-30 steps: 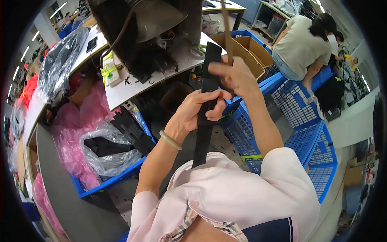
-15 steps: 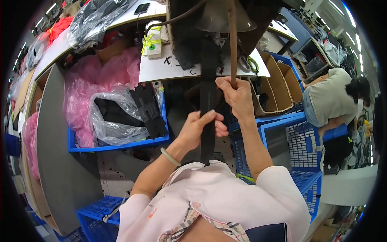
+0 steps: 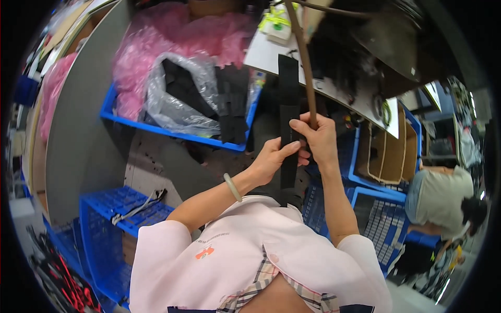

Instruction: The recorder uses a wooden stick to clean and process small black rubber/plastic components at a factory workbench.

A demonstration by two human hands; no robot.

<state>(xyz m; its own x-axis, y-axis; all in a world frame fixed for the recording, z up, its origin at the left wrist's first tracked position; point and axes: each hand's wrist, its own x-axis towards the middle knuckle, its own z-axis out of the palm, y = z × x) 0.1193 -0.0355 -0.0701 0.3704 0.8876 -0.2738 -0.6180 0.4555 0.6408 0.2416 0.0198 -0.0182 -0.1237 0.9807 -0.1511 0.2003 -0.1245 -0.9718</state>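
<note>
A long black fabric strip (image 3: 289, 94) hangs between my hands in front of my body, its far end free beside the white table corner. My left hand (image 3: 275, 161), with a pale bangle on its wrist, grips the strip's lower part; the thumb lies on top and the other fingers curl behind. Right beside it, my right hand (image 3: 319, 140) is closed around a brown stick (image 3: 305, 62) that rises past the table edge. Its thumb and forefinger also meet the strip's right edge; whether they pinch it I cannot tell.
A blue crate (image 3: 172, 134) with pink and clear plastic bags and black pieces stands left. The white table (image 3: 263, 55) holds a tied white bundle and a dark machine. Cardboard dividers (image 3: 389, 151) fill a crate at right, near a bending person (image 3: 441, 198). Another blue crate (image 3: 112, 208) stands lower left.
My view has swung left. The black strip's far end has come away from the machine and table, and my two hands are now closer together. The right hand still grips the stick.
</note>
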